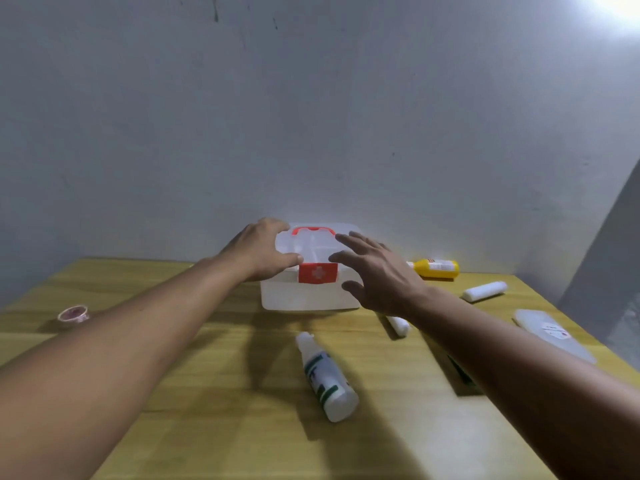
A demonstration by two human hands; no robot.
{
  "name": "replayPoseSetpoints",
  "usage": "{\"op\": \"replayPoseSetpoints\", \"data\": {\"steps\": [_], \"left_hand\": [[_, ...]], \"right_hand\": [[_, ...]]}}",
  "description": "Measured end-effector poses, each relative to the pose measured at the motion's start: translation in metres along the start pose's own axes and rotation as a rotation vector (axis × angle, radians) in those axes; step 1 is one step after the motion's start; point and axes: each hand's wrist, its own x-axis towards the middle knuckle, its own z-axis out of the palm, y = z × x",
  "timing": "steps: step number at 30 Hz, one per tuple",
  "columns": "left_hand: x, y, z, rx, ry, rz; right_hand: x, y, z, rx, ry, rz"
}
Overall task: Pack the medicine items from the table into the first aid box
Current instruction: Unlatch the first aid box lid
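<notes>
On box (308,292): left hand (263,251) gripping, right hand (377,275) spread.

A plain room: wooden table (207,393) against bare grey wall (311,116)

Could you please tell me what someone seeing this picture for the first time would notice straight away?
Two bare forearms reach in toward a translucent white plastic first aid box with a red handle and red latch at the back of the light wooden table; the left hand rests on its lid and the right hand hovers open beside it. In front lies a white plastic bottle with a green label, and a yellow bottle lies to the right.
</notes>
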Motion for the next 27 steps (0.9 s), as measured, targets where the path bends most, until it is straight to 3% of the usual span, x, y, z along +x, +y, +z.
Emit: {"op": "replayPoseSetpoints", "data": {"steps": [16,27], "left_hand": [[0.004,-0.016,0.012,-0.016,0.031,-0.032],[0.007,-0.013,0.009,-0.071,-0.020,-0.092]], "right_hand": [[-0.007,0.002,0.037,-0.183,0.112,-0.047],[-0.010,-0.006,0.040,-0.072,0.204,-0.015]]}}
